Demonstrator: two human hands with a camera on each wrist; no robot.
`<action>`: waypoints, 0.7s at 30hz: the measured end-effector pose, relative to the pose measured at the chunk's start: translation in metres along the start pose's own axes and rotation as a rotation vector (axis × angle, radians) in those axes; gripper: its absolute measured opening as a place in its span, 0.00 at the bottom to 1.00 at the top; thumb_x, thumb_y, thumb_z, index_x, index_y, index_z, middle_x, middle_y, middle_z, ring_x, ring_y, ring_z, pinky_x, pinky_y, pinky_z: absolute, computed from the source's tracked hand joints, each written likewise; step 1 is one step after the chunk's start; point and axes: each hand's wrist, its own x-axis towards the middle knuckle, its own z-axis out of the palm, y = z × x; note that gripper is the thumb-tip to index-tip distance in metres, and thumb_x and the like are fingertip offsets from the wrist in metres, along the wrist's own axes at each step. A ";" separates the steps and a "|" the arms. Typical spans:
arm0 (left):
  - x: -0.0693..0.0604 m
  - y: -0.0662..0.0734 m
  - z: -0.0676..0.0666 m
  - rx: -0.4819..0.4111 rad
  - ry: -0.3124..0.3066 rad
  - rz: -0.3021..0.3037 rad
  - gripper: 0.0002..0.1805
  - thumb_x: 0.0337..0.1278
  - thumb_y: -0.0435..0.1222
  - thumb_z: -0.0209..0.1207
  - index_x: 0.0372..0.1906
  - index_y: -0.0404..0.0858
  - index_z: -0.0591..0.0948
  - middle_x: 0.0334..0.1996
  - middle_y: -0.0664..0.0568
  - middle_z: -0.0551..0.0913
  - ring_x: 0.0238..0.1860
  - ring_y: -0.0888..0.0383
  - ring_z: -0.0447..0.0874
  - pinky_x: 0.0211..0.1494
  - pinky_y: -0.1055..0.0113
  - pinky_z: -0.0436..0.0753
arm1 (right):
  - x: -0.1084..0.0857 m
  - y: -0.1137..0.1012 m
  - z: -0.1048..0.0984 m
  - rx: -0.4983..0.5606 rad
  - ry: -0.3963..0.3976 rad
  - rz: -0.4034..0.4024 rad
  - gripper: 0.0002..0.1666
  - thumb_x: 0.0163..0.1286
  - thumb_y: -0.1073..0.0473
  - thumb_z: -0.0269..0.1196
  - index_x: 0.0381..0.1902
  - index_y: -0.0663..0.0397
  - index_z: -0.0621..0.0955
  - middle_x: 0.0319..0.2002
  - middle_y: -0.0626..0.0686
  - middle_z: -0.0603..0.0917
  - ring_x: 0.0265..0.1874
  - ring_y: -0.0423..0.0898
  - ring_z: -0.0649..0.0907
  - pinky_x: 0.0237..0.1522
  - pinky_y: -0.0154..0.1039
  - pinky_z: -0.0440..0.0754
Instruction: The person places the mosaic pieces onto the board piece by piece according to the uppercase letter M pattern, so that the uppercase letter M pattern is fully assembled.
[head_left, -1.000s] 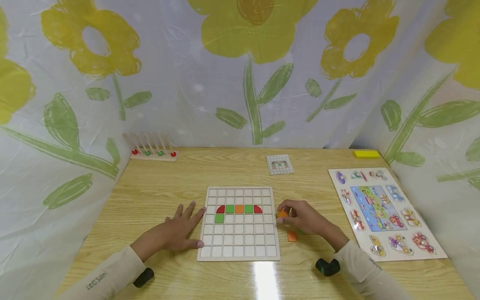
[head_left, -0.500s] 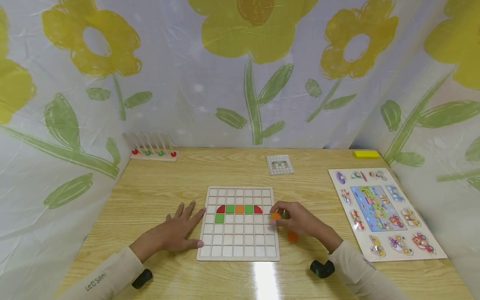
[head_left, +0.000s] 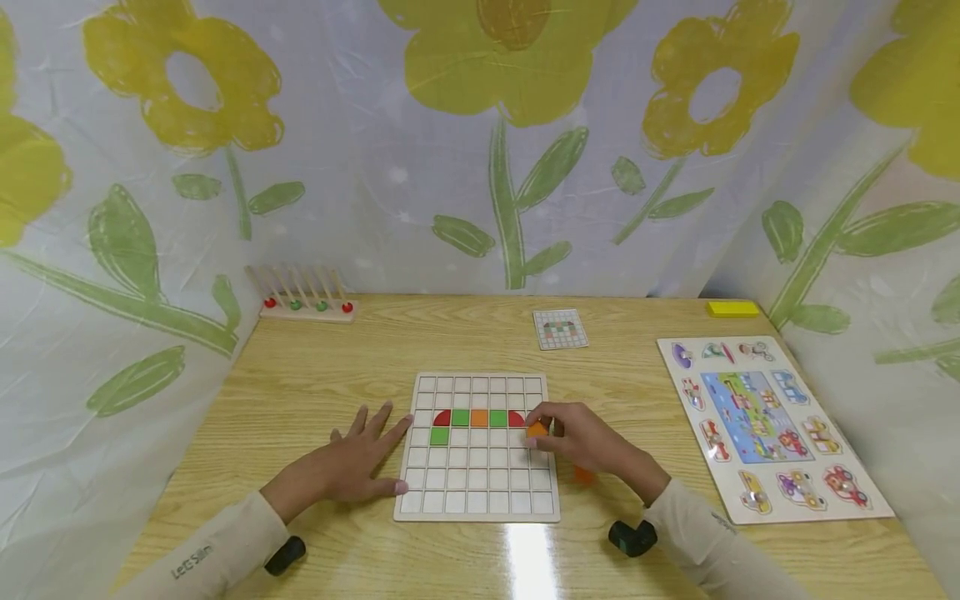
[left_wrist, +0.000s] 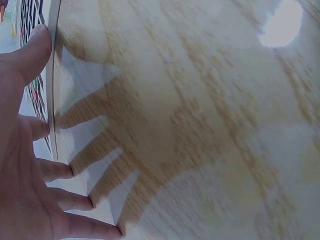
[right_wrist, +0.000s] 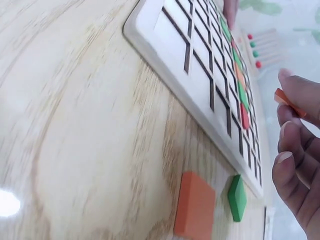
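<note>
A white grid board lies on the table, with a row of red, green and orange tiles and one green tile below the row's left end. My left hand spreads its straight fingers at the board's left edge, thumb and a fingertip touching it. Between thumb and finger my right hand pinches an orange tile, held over the board's right part. Beside the board in the right wrist view lie another orange tile and a green tile, mostly hidden by my hand in the head view.
Behind the board lies a small pattern card. A knobbed picture puzzle lies at the right, with a yellow block behind it. At the back left stands a peg rack with red and green beads. Flowered cloth surrounds the table.
My right hand has carried the pinched orange tile leftward, from beside the board to over its right columns. The left hand stays at the board's edge.
</note>
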 end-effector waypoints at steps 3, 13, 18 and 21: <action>0.000 0.001 0.000 -0.004 -0.006 -0.006 0.54 0.60 0.68 0.55 0.82 0.46 0.49 0.80 0.31 0.42 0.75 0.21 0.39 0.58 0.17 0.56 | 0.002 -0.003 0.002 0.001 -0.004 -0.008 0.14 0.68 0.55 0.69 0.48 0.53 0.84 0.34 0.43 0.81 0.24 0.38 0.73 0.28 0.30 0.74; 0.000 0.002 -0.006 -0.040 -0.035 0.009 0.55 0.61 0.65 0.58 0.82 0.43 0.48 0.79 0.29 0.41 0.74 0.19 0.37 0.57 0.15 0.56 | 0.012 -0.012 0.015 0.010 -0.025 -0.032 0.13 0.69 0.56 0.68 0.49 0.55 0.84 0.35 0.44 0.82 0.22 0.37 0.74 0.28 0.29 0.74; 0.001 0.002 -0.006 -0.038 -0.037 0.007 0.55 0.60 0.65 0.58 0.82 0.43 0.49 0.79 0.29 0.41 0.75 0.19 0.37 0.57 0.16 0.56 | 0.017 -0.017 0.021 -0.007 -0.018 -0.015 0.15 0.70 0.56 0.68 0.51 0.54 0.84 0.37 0.44 0.83 0.21 0.35 0.72 0.26 0.29 0.72; 0.001 0.002 -0.006 -0.037 -0.033 0.007 0.55 0.60 0.65 0.59 0.82 0.43 0.49 0.79 0.29 0.42 0.75 0.19 0.38 0.57 0.16 0.56 | 0.019 -0.020 0.025 0.006 -0.023 -0.013 0.15 0.71 0.57 0.67 0.53 0.54 0.84 0.38 0.44 0.84 0.21 0.36 0.73 0.26 0.29 0.72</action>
